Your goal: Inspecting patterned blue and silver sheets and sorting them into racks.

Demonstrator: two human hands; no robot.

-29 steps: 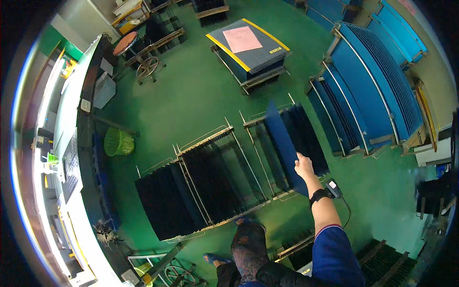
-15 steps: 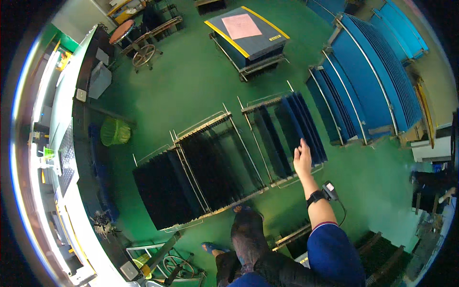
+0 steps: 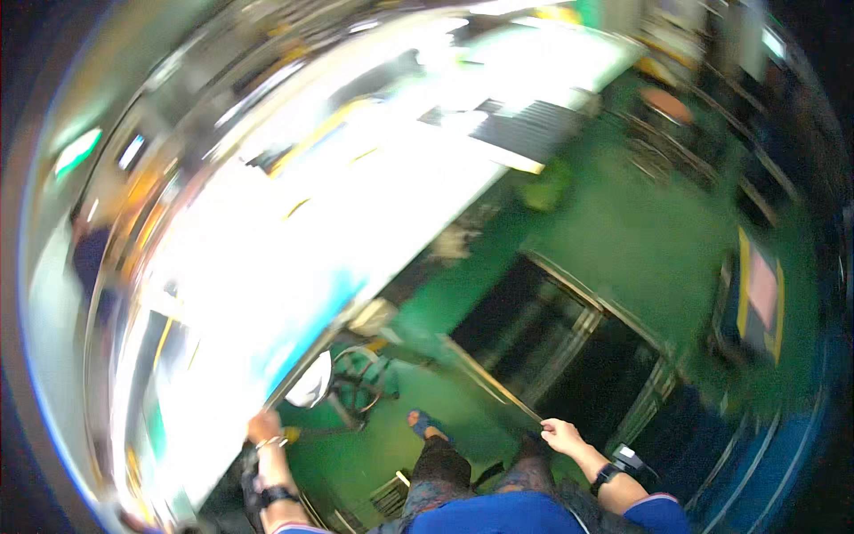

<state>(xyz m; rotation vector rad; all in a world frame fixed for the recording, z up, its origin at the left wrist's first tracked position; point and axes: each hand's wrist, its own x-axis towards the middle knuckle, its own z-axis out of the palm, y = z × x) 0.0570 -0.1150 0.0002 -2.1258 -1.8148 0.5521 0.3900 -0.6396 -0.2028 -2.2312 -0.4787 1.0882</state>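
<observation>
Just beside right grip (image 3: 562, 437), dark rack (image 3: 571, 349).

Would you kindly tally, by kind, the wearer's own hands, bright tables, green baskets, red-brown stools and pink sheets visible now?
Own hands: 2 (left hand, right hand)
Bright table: 1
Green basket: 1
Red-brown stool: 1
Pink sheet: 1
Total: 6

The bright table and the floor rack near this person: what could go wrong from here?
The sandal is close to the stool's ringed base, so a foot might catch on it.

The right hand is at a corner of the rack of dark panels; fingers could get knocked there, though blur hides whether they touch.

The left hand is at the edge of the bright table and might bump it.
</observation>
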